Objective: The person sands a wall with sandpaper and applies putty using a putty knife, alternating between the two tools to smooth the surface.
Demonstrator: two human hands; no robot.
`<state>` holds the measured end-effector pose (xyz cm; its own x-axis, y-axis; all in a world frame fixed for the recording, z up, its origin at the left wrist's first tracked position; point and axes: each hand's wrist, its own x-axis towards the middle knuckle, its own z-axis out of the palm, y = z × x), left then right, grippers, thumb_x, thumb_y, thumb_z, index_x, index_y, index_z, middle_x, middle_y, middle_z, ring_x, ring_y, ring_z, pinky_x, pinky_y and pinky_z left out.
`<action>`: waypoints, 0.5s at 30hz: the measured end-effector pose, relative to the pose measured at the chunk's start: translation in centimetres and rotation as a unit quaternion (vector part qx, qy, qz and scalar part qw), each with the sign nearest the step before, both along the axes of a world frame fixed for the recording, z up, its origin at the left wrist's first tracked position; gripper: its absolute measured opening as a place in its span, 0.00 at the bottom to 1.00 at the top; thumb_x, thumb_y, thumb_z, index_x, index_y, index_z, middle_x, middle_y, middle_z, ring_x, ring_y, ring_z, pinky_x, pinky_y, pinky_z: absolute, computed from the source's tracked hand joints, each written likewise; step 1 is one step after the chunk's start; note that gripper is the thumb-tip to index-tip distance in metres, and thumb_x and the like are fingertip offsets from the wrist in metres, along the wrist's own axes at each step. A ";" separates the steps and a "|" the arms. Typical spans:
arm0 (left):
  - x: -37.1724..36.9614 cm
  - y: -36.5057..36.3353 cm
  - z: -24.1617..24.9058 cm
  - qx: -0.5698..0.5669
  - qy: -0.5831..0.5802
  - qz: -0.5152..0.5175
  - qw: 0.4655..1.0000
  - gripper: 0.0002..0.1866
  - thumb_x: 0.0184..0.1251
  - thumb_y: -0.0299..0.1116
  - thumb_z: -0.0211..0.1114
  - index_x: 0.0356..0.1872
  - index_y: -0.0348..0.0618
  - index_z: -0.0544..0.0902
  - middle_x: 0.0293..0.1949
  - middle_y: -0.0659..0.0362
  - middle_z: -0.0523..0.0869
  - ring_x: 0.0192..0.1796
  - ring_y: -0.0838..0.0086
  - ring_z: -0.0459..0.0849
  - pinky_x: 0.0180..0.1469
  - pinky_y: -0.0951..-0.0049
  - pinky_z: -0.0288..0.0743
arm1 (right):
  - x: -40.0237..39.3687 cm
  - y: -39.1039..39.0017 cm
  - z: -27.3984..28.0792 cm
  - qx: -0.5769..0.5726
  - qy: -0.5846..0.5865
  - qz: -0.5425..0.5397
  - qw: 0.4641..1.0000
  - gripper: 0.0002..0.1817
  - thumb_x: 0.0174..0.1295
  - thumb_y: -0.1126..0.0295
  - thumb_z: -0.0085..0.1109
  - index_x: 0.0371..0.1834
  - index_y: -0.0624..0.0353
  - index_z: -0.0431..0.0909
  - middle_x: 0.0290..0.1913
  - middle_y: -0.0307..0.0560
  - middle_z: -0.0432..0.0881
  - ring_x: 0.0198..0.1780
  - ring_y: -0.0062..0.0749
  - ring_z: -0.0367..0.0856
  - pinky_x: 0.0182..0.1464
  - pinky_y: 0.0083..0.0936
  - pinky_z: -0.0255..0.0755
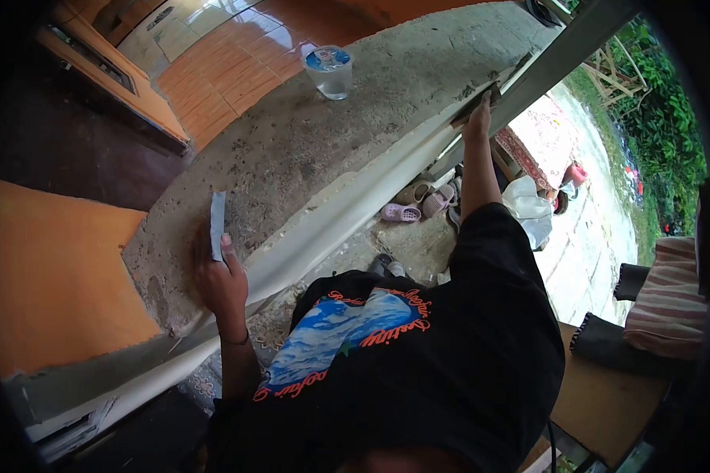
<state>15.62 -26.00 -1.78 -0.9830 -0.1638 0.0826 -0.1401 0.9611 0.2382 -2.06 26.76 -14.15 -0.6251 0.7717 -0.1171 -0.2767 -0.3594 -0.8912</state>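
My left hand [222,276] is over the near left part of the rough concrete ledge [292,158], its fingers closed round a flat grey strip [218,225] that stands up past the thumb. My right arm reaches out to the far right, where my right hand [481,114] rests at the ledge's outer edge by a pale post [560,67]. Its fingers point away from me, and whether they hold anything is too small to tell. Between the hands, farther back on the ledge, stands a clear plastic cup [331,75] with a blue printed lid.
Below the ledge lie pink clogs [401,213] and other shoes. Beyond them are a white plastic bag [528,209] and a table with a patterned cloth [540,146]. Striped cloth [670,296] hangs at the right. An orange wall [55,276] borders the ledge at left.
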 end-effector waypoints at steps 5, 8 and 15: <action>0.0 0.1 0.1 0.007 0.159 -0.121 0.980 0.23 0.71 0.41 0.45 0.59 0.37 0.70 0.60 0.45 0.72 0.61 0.50 0.70 0.65 0.55 0.57 | 5.7 -13.5 0.2 0.055 -0.029 -0.013 0.998 0.35 0.65 0.45 0.47 0.65 0.61 0.59 0.58 0.49 0.67 0.57 0.34 0.66 0.60 0.27 0.58; 0.4 -0.1 0.6 -0.056 0.150 -0.175 0.971 0.23 0.72 0.43 0.43 0.62 0.45 0.70 0.63 0.46 0.68 0.65 0.53 0.66 0.67 0.53 0.52 | 9.9 -21.7 -1.9 0.070 -0.049 0.037 0.996 0.36 0.65 0.45 0.47 0.66 0.62 0.58 0.61 0.50 0.66 0.60 0.34 0.64 0.64 0.26 0.54; 0.9 -1.8 0.0 -0.101 0.129 -0.245 0.956 0.29 0.72 0.48 0.41 0.65 0.36 0.63 0.67 0.50 0.64 0.70 0.59 0.57 0.69 0.52 0.47 | 19.5 -41.9 0.6 0.307 -0.001 0.103 0.946 0.35 0.66 0.62 0.48 0.71 0.62 0.45 0.73 0.65 0.38 0.74 0.53 0.33 0.72 0.36 0.35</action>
